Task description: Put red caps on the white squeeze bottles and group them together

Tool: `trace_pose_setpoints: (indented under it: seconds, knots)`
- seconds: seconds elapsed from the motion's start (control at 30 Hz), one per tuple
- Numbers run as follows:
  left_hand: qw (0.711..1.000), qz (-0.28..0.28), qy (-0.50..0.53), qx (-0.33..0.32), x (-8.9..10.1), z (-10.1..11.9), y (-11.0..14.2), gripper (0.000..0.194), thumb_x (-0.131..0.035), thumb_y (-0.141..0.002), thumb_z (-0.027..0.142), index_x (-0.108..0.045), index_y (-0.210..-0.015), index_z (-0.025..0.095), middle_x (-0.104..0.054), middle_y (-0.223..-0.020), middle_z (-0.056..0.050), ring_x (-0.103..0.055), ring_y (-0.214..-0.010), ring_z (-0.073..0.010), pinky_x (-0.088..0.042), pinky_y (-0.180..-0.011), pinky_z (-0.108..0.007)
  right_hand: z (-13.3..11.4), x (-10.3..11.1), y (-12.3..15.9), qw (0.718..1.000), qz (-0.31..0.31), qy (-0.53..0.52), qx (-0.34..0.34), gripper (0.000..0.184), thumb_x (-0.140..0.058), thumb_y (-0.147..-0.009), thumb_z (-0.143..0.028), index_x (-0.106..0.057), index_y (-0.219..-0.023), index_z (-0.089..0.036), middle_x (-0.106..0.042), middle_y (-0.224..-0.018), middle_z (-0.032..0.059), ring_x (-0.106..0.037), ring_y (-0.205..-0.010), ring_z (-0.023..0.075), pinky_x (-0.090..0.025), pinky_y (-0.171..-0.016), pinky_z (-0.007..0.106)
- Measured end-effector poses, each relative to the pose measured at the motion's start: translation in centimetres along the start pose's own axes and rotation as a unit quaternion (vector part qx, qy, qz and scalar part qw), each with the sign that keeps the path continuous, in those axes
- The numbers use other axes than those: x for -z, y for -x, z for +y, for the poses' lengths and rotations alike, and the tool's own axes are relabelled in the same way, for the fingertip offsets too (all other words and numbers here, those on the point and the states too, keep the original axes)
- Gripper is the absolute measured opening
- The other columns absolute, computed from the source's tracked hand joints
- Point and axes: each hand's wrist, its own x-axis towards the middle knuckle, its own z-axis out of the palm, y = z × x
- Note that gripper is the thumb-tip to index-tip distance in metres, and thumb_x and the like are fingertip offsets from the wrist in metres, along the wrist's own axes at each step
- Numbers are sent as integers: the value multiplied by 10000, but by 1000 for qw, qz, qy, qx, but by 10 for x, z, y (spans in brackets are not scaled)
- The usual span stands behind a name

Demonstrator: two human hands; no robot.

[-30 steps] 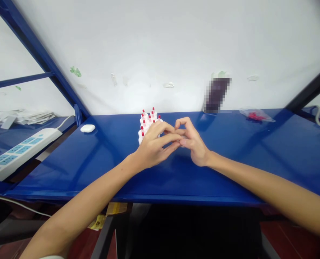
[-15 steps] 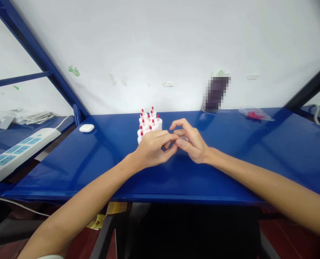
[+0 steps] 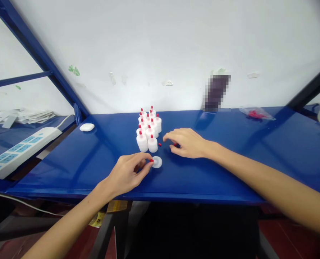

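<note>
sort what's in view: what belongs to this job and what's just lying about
In the job:
white red-tipped bottles
round translucent piece, red tip in left hand
loose red piece
likely bag of red pieces

Apparently just lying about:
white oval case
power strip
flat white pieces

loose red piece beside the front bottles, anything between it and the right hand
Nothing visible: the red piece lies on the blue table, just right of a white bottle, and only table shows between it and the right hand.
</note>
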Motion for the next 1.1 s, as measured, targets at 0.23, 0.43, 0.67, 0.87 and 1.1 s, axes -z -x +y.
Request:
trace_pose_setpoints:
  seconds: [0.23, 0.43, 0.67, 0.87, 1.1]
  knots:
    - [998, -8, 0, 67, 6, -2, 5, 63, -592, -946, 229, -643, -932, 194, -609, -804, 17, -521, -636, -82, -433, -606, -204, -14, -10, -10, 992, 29, 113, 38, 269, -527, -958, -321, -697, -1103, -170, -665, -1012, 93, -573, -832, 212, -343, -736, 340]
    - [992, 31, -69, 98, 0, -12, 7, 131, -579, -942, 257, -624, -1053, 203, -506, -636, 73, -477, -525, -77, -390, -543, -206, -12, -16, -14, 987, 6, 157, 44, 307, -458, -1031, -341, -725, -1092, -202, -644, -990, 91, -565, -805, 196, -321, -710, 336]
    - [989, 95, -103, 47, -1, -8, 7, 180, -597, -928, 205, -608, -1108, 191, -495, -632, 79, -474, -511, -65, -399, -537, -184, -12, -17, -17, 983, 31, 168, 63, 261, -479, -1021, -305, -716, -1011, -196, -668, -951, 84, -569, -744, 177, -318, -663, 317]
    - [980, 142, -134, -40, 0, 1, 3, 208, -645, -901, 151, -636, -1104, 191, -592, -742, 26, -560, -624, -86, -461, -608, -195, -24, -8, -2, 973, 207, -75, 67, 73, -586, -862, -211, -640, -838, -168, -587, -693, -5, -504, -598, 121, -373, -586, 261]
    - [970, 186, -123, -97, -12, 20, 1, 198, -704, -859, 124, -666, -1034, 209, -624, -845, -6, -574, -662, -90, -484, -605, -206, -64, -11, 6, 926, 184, -318, 84, 92, -647, -780, -184, -568, -732, -189, -547, -742, -11, -488, -614, 106, -419, -576, 245]
